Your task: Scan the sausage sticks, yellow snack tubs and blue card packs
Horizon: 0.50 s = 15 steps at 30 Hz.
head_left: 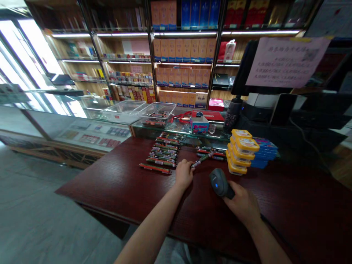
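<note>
My left hand grips one end of a slim green-and-silver stick-shaped pack just above the dark red wooden counter. Its fingers lie close to a group of similar packs in rough rows on the counter. A shorter group of packs lies beyond the held one. My right hand is wrapped around the handle of a dark grey handheld barcode scanner, whose blue light shows. Yellow-lidded plastic tubs stand stacked to the right of the scanner, with blue packets behind them.
A glass display case runs behind the counter, holding clear plastic trays and a small printed box. Black till equipment and a pink paper notice stand at right. Lit shelves of boxes fill the back.
</note>
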Each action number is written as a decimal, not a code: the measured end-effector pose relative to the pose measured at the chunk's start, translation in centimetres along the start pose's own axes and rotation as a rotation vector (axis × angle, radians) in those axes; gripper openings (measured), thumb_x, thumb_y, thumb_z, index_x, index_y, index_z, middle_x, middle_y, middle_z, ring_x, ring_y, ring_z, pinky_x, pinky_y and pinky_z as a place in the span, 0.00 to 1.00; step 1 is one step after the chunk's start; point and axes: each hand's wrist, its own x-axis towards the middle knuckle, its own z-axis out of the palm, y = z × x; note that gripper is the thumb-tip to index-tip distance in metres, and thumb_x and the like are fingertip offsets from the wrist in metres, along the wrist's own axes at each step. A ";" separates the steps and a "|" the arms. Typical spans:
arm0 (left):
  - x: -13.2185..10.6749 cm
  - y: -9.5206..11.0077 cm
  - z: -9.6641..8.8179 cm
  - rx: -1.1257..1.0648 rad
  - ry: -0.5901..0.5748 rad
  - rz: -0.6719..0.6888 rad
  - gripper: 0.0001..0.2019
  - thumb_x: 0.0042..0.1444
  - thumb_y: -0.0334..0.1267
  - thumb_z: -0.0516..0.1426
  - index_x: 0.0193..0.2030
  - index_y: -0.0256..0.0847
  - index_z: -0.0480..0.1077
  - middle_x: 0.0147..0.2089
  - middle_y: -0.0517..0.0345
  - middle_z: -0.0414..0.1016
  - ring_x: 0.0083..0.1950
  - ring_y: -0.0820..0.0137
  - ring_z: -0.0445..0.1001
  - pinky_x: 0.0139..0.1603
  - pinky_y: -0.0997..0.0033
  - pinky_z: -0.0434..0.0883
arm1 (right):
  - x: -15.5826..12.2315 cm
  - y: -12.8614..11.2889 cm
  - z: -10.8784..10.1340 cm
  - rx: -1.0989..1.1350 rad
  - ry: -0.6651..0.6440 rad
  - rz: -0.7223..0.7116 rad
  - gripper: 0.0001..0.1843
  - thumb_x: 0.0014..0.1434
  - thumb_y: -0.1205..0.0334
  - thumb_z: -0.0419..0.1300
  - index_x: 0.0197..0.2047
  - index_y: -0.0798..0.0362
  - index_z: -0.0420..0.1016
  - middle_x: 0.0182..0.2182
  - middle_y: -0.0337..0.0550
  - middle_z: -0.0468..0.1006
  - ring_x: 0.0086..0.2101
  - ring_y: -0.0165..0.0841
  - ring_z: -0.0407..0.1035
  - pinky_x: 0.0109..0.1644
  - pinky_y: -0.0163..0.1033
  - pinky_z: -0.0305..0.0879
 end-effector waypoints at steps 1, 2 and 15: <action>-0.1 0.0 0.0 -0.001 0.002 0.015 0.12 0.56 0.34 0.56 0.47 0.44 0.73 0.41 0.53 0.69 0.44 0.66 0.67 0.47 0.67 0.64 | -0.1 0.2 0.4 -0.021 0.002 -0.014 0.13 0.55 0.60 0.56 0.44 0.50 0.72 0.38 0.43 0.80 0.36 0.38 0.74 0.36 0.38 0.60; -0.1 0.0 -0.1 0.002 0.002 0.040 0.13 0.56 0.33 0.56 0.48 0.44 0.73 0.42 0.53 0.68 0.45 0.65 0.67 0.47 0.67 0.64 | -0.2 0.5 0.7 -0.039 0.002 -0.032 0.13 0.55 0.61 0.56 0.45 0.50 0.71 0.39 0.43 0.80 0.36 0.38 0.74 0.36 0.38 0.60; 5.3 -4.5 -7.2 0.227 0.211 0.095 0.19 0.57 0.29 0.50 0.53 0.48 0.72 0.44 0.52 0.69 0.46 0.62 0.64 0.49 0.63 0.63 | -1.1 1.3 1.3 0.029 -0.026 -0.134 0.15 0.54 0.66 0.53 0.45 0.50 0.71 0.40 0.43 0.79 0.39 0.37 0.73 0.42 0.40 0.61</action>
